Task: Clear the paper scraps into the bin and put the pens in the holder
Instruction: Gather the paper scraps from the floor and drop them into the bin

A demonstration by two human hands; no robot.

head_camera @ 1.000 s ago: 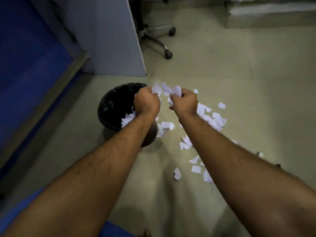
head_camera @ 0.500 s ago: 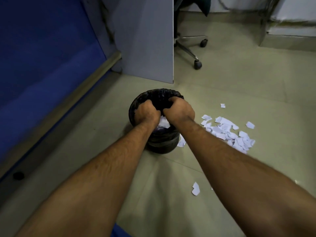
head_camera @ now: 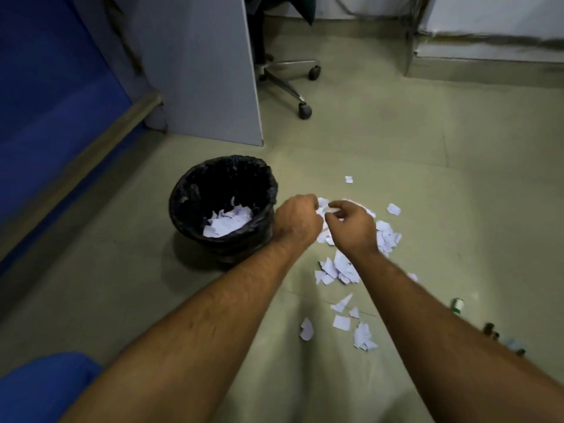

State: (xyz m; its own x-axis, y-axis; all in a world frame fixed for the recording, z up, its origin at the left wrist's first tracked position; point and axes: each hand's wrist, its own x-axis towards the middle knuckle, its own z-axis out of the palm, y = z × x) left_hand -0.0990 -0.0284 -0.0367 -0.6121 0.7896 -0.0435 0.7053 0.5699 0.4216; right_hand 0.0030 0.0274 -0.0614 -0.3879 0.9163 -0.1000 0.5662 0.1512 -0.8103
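Observation:
The black-lined bin (head_camera: 183, 203) stands on the floor with white paper scraps inside (head_camera: 227, 222). To its right lies a pile of loose paper scraps (head_camera: 386, 236), and more scraps (head_camera: 341, 322) trail toward me. Both hands hover over the near-left part of the pile, just right of the bin. My left hand (head_camera: 297, 219) has its fingers curled down at the scraps; whether it grips any is hidden. My right hand (head_camera: 351, 222) has loosely hooked fingers set apart, touching the pile. Pen ends (head_camera: 457, 305) show at the right, partly behind my right forearm.
A grey desk panel (head_camera: 207, 74) stands behind the bin. An office chair base with castors (head_camera: 304, 109) is to its right. A blue partition (head_camera: 52, 96) runs along the left, and a white wall base (head_camera: 488, 62) is at the far right.
Both hands carried a handful of scraps into the bin, let it go there, and have moved right, out of the bin, back over the pile on the floor.

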